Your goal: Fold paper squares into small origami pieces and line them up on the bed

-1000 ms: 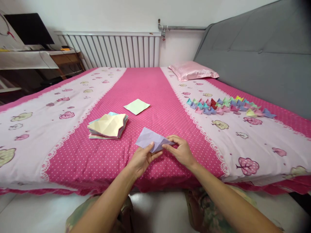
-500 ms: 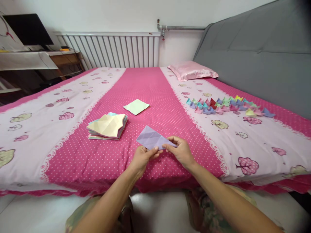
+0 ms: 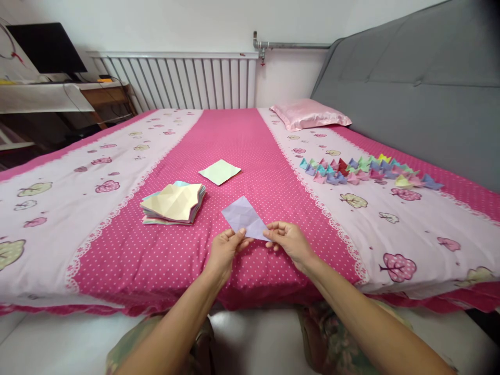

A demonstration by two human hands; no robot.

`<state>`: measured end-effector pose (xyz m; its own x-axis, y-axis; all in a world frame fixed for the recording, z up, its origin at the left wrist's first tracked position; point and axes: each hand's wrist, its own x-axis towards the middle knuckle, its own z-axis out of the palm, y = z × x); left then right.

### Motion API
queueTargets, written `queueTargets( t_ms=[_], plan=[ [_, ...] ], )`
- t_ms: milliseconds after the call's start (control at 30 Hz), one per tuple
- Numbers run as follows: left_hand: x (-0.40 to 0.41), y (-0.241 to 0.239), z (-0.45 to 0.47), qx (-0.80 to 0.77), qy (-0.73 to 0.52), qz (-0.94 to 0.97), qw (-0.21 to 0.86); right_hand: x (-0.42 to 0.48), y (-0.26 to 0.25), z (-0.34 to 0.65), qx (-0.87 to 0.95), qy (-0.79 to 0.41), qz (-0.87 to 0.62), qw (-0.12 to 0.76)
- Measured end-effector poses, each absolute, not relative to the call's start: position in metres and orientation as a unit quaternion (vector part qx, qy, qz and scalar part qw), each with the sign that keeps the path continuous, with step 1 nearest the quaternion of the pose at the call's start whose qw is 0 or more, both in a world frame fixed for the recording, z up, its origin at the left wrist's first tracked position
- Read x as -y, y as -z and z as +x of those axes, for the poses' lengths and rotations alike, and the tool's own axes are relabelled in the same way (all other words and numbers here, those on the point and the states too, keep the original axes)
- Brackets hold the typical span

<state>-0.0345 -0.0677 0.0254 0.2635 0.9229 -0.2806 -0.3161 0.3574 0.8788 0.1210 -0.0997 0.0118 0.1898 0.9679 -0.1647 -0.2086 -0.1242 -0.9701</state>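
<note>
A creased lilac paper sheet (image 3: 244, 216) is held just above the pink dotted bedspread (image 3: 234, 140), near the bed's front edge. My left hand (image 3: 225, 251) pinches its near left edge between thumb and fingers. My right hand (image 3: 289, 240) pinches its near right corner. To the left lies a stack of creased coloured papers (image 3: 174, 203) with a pale yellow sheet on top. A single light green square sheet (image 3: 219, 171) lies farther back.
Several small folded paper shapes (image 3: 367, 170) in many colours lie in rows on the right side of the bed. A pink pillow (image 3: 310, 114) sits at the far end by a grey headboard (image 3: 414, 78). A radiator (image 3: 179, 79) and a desk with a monitor (image 3: 47, 48) stand behind.
The lilac paper has gone from a wider, partly folded shape to a narrower sheet tilted up from the bed. Both hands have shifted slightly closer together and higher.
</note>
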Motion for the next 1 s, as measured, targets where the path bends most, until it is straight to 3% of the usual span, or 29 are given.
queueTargets(
  t_ms=[433, 567, 700, 800, 1000],
  plan=[
    [0.065, -0.030, -0.041, -0.419, -0.428, 0.394, 0.697, 0.100, -0.012, 0.125, 0.409, -0.537, -0.527, 0.516],
    [0.062, -0.028, -0.044, -0.430, -0.449, 0.437, 0.650, 0.100, -0.010, 0.126, 0.482, -0.470, -0.538, 0.507],
    [0.059, -0.023, -0.049, -0.473, -0.481, 0.540, 0.503, 0.101, -0.012, 0.125, 0.533, -0.361, -0.544, 0.538],
    [0.060, -0.021, -0.052, -0.492, -0.490, 0.622, 0.362, 0.106, -0.017, 0.121, 0.540, -0.360, -0.511, 0.563],
    [0.075, -0.025, -0.049, -0.500, -0.503, 0.674, 0.206, 0.117, -0.018, 0.112, 0.570, -0.366, -0.470, 0.566]
  ],
)
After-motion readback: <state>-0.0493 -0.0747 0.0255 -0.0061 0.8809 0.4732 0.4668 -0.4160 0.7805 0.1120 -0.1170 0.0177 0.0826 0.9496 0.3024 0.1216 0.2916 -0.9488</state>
